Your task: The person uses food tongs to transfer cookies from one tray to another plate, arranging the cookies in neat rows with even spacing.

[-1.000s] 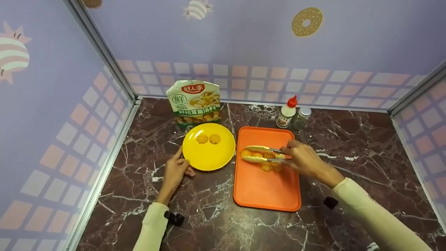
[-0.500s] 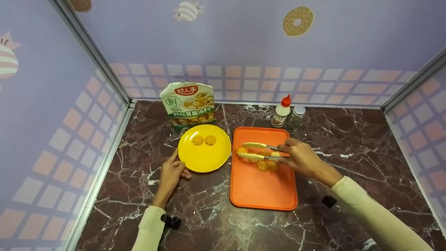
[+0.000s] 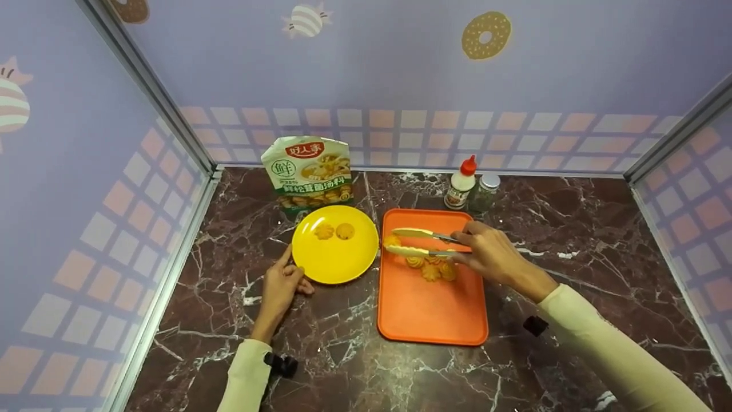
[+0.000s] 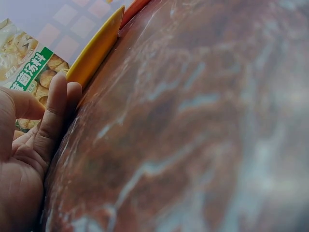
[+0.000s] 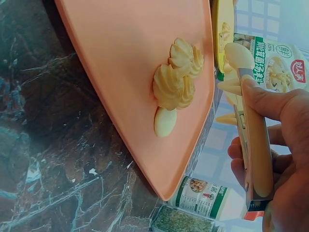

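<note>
Two cookies (image 3: 334, 231) on yellow plate (image 3: 337, 266), left of orange tray (image 3: 432, 312). Right hand (image 3: 486, 254) curled around tongs (image 3: 417, 242), tips pinching one cookie (image 3: 392, 240) above tray's left edge. More cookies (image 3: 430, 268) piled on tray. Left hand (image 3: 280, 286) flat on counter (image 3: 343, 355), fingers relaxed, touching plate's rim. Packet (image 3: 309, 171), bottle (image 3: 461, 184), jar (image 3: 485, 191) behind.

A marble counter (image 3: 572, 229) bears a yellow plate (image 3: 337, 266), orange tray (image 3: 432, 312), pouch (image 3: 307, 171), two bottles (image 3: 461, 186).
</note>
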Demonstrator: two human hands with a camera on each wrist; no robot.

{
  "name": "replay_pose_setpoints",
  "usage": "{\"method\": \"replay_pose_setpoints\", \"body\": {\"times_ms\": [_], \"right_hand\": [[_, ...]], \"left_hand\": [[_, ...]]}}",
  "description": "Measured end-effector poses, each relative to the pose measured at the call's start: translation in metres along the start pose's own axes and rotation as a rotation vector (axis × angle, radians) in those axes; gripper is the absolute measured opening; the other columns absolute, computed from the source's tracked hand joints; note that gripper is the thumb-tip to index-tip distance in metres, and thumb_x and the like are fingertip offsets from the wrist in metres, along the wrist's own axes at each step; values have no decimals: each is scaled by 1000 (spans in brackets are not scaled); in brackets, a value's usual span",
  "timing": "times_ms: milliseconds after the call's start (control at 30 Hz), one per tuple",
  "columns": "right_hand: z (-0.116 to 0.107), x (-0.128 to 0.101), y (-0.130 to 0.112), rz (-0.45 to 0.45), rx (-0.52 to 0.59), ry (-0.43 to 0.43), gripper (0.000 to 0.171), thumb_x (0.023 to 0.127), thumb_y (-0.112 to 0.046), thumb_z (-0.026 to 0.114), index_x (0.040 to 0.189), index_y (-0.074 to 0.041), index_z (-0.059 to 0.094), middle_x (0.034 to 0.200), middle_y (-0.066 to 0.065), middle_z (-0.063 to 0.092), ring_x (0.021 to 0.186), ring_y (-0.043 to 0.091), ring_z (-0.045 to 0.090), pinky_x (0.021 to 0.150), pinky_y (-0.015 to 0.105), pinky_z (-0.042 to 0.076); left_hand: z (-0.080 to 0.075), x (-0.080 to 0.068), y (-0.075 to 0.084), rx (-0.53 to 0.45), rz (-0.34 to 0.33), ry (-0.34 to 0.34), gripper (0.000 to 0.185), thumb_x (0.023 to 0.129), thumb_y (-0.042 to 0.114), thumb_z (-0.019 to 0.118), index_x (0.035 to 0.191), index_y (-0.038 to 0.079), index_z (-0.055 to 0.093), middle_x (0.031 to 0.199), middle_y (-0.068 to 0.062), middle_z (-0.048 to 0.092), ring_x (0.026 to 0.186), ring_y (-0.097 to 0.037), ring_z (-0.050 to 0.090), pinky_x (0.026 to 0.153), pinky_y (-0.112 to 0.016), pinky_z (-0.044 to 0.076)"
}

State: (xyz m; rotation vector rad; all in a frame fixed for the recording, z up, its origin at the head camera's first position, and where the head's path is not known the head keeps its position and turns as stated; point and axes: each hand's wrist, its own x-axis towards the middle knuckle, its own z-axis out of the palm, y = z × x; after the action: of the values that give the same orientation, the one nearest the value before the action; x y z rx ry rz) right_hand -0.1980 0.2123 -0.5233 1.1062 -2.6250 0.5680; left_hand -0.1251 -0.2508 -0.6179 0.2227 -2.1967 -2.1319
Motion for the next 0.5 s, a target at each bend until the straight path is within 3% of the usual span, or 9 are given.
{"method": "replay_pose_setpoints", "body": {"times_ms": [133,500], "right_hand": [[2,5,-1,-8,5,4,38,84,-21,98,112,-2,82,90,9,62,70,22,57,52,37,51],[8,20,-2,-25,4,8,37,86,-23,97,112,-2,82,91,11,64,74,26,62,56,44,57]], "left_hand": [[-1,0,1,7,-7,-2,73,107,-6,58,172,1,29,75,-22,70,58,-23,74,57,-32,67],[0,1,0,4,-20,5,73,106,-6,58,172,1,29,76,-21,71,57,-21,73,57,-31,67]]}}
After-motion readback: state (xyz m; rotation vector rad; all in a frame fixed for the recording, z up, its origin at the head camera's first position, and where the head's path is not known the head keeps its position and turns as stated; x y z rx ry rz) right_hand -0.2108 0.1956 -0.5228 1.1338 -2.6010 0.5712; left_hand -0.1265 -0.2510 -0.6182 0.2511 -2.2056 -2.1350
